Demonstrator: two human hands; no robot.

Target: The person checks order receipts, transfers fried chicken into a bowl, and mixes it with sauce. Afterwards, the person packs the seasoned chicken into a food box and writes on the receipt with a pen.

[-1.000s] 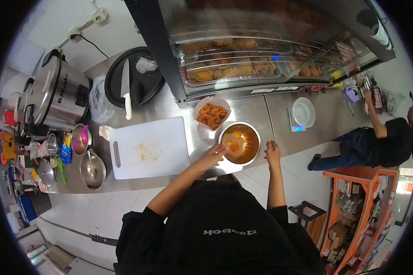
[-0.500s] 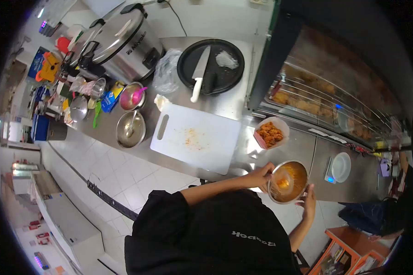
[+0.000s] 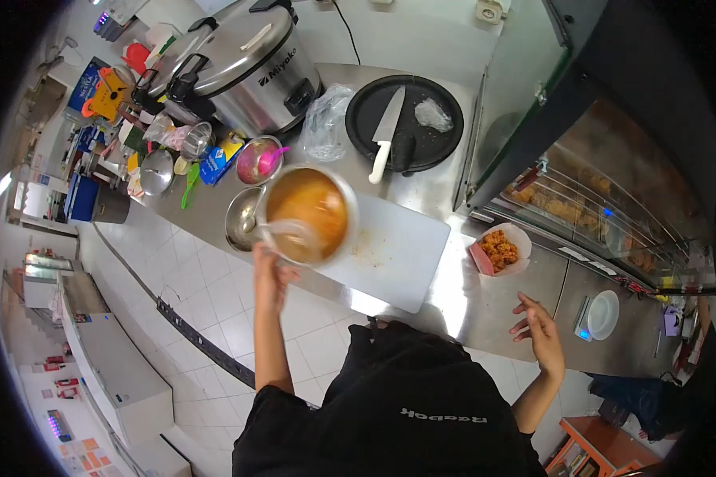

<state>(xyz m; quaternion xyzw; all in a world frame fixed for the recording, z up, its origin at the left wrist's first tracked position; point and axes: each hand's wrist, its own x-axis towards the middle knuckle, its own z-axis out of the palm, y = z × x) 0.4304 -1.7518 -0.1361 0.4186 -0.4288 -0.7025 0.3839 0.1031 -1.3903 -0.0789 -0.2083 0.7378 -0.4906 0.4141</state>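
Observation:
My left hand [image 3: 271, 278] grips the near rim of a steel bowl [image 3: 326, 199] with orange sauce smears inside, raised over the left part of a white cutting board [image 3: 406, 246]. A small clear container [image 3: 293, 237] is at the bowl's near side, blurred by motion. Apart from any object, my right hand [image 3: 539, 327] hangs near the counter's front edge with its fingers spread. Between the board and the display case, a paper box [image 3: 519, 238] holds pieces of orange-coated food [image 3: 498, 251].
A knife [image 3: 389, 127] lies on a round black tray [image 3: 445, 151] behind the board. Steel cookers [image 3: 254, 87] and bowls [image 3: 240, 219] crowd the left. A glass display case [image 3: 581, 175], a scale with a white tub [image 3: 603, 315] and a co-worker's legs [image 3: 632, 397] are at right.
The steel bowl has travelled left in my left hand, from beside the paper box to over the board. My right hand has let go of it. The view has turned left.

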